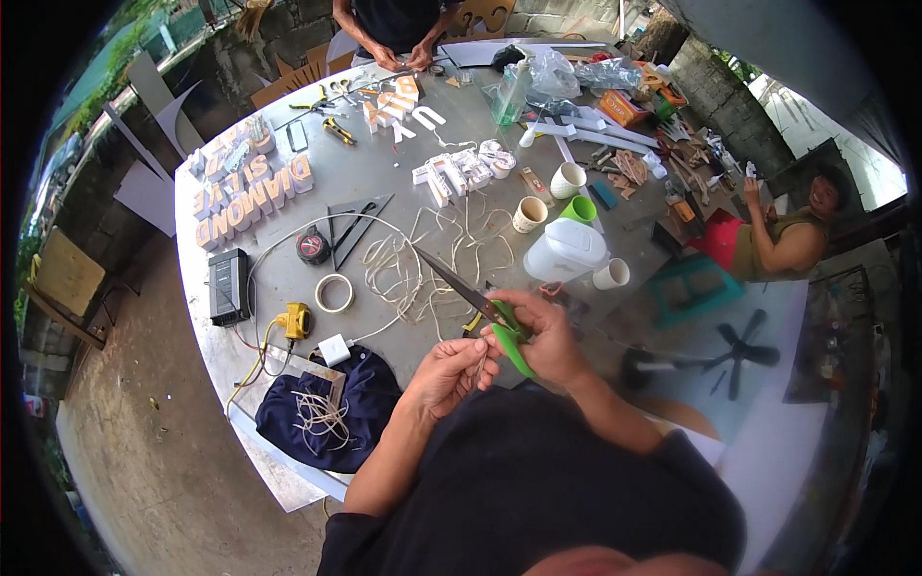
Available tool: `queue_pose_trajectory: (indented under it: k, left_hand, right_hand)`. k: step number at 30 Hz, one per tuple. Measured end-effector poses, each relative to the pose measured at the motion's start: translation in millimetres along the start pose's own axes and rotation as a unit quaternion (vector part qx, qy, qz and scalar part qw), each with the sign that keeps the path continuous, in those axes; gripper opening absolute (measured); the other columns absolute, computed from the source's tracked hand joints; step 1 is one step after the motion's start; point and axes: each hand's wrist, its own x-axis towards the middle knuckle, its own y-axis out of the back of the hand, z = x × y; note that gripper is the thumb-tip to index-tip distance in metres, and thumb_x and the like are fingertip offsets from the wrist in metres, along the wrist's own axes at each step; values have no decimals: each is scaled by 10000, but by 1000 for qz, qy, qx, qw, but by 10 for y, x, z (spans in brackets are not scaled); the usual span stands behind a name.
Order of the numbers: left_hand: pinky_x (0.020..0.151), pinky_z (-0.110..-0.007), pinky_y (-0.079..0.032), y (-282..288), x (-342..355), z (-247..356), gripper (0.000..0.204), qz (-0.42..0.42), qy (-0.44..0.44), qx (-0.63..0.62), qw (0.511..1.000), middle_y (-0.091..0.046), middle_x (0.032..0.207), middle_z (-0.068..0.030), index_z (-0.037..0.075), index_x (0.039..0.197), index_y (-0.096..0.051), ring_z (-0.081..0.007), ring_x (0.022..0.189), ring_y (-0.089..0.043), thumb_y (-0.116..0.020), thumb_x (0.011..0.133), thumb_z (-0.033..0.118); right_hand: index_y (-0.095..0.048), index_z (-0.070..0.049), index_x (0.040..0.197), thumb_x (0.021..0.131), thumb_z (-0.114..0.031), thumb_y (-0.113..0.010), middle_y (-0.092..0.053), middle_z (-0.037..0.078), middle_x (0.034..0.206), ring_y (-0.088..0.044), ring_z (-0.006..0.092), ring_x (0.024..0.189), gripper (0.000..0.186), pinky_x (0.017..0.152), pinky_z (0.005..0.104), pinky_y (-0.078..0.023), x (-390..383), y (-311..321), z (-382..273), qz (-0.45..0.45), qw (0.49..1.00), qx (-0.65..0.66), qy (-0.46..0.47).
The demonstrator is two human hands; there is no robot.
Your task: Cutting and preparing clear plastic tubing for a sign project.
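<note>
- Green handles sit on one pair of scissors (474,297), and the right hand (540,336) is wrapped around them. The blades point up and to the left, over the table (336,182).
- One bit of thin wire (482,364) is pinched between the thumb and finger of the left hand (449,372), just beside the scissors. It is too small to tell how many strands it has.
- One big tangle of white cord (394,274) lies on the table past the hands.
- One roll of tape (334,279), one round tape measure (313,246) and one triangle ruler (369,216) lie to the left of the tangle.
- One black box (229,288) is near the table's left edge, with one yellow socket (299,322) and one white plug (334,350) near it.
- One dark blue cloth (370,389) has one bunch of pale wires (322,420) on top.
- Four cups (569,180) stand or lean around one white jug (565,253). Three are pale and one is green.
- Three groups of block letters (254,200) sit farther back.
- Two other people (399,21) are near the table, one across and one on the right.
</note>
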Motion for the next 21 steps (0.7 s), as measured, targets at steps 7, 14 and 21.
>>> queue_pose_trajectory:
  k: [7,14,21]
  left_hand:
    - [553,-241,-505,-144,5,-20,233,27,-21,77,996,-691,753,-109,-42,941,-692,-152,614,-649,-636,932,184]
    - [516,-236,-498,-339,72,-126,228,65,-47,134,988,-689,749,-103,-50,923,-704,-150,608,-644,-667,909,175]
    - [507,-218,-498,-646,256,-126,243,100,-73,166,978,-680,721,-101,-60,961,-692,-138,586,-633,-659,915,177]
  right_hand:
    - [-567,-23,1296,835,6,-713,-693,34,983,-622,64,883,484,785,238,-519,-8,199,-36,-92,993,63,-31]
    - [-535,-31,1307,816,16,-728,-697,89,954,-658,126,877,529,785,266,-535,60,509,-25,-157,979,113,-70]
    - [-499,-10,1294,809,-1,-737,-681,78,890,-631,108,779,540,712,258,-524,275,820,-13,-204,962,173,-48]
